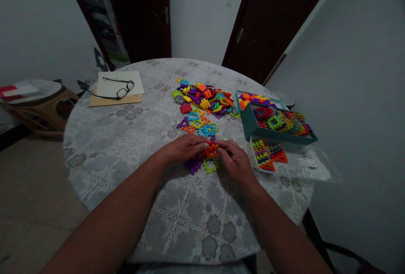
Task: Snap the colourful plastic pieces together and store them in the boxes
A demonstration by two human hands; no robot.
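My left hand (pixel 190 147) and my right hand (pixel 234 158) meet near the middle of the table, both closed on an orange toothed plastic building piece (pixel 211 150). A bit of red shows at its top, between my fingertips; whether that is a separate piece I cannot tell. Just below my hands lie a purple building piece (pixel 193 165) and a lime-green ring-shaped piece (pixel 210 165). Beyond my fingers, blue, green and orange flat pieces (pixel 209 130) lie loosely, leading up to a larger mixed heap (pixel 205 97).
On the right stand a teal box (pixel 249 127) of pieces, a second box (pixel 238 97) behind it, and a clear plastic container (pixel 253 160) with stacked pieces. White pieces (pixel 314 166) lie in a clear bag. Glasses (pixel 122 92) rest on papers (pixel 136 81) at the left.
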